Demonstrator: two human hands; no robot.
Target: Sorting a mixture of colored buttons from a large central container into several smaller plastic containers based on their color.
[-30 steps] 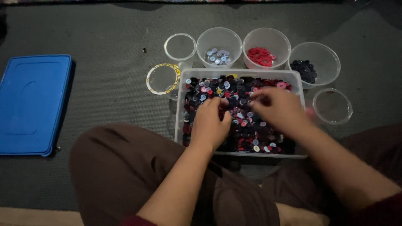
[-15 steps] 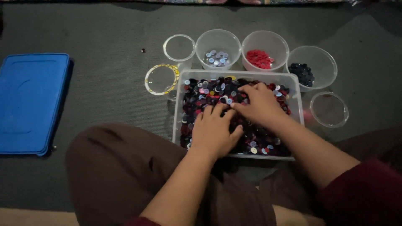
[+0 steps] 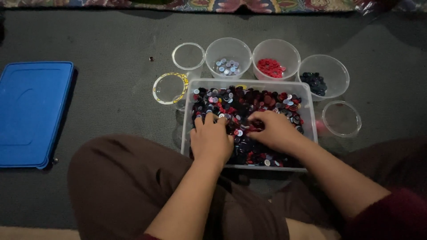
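A clear plastic box (image 3: 183, 133) on the grey mat in front of my crossed legs is full of mixed buttons (image 3: 267, 100) in dark, red, pink and white. My left hand (image 3: 212, 140) lies palm down on the buttons at the box's near left, fingers slightly apart. Just to its right, my right hand (image 3: 273, 131) rests on the buttons at the middle of the box. Its fingers are curled toward the left hand, and what they pinch is hidden.
Behind the box stand clear bowls: an empty one (image 3: 188, 46), one with pale blue buttons (image 3: 226, 66), one with red buttons (image 3: 270, 67), one with dark buttons (image 3: 315, 82). A yellow-rimmed bowl (image 3: 156, 89) sits left, an empty bowl (image 3: 351, 131) right. A blue lid (image 3: 33, 113) lies far left.
My right hand has moved from the box's far right side to its middle, close to the left hand. The left hand has stayed at the near left, shifting only slightly.
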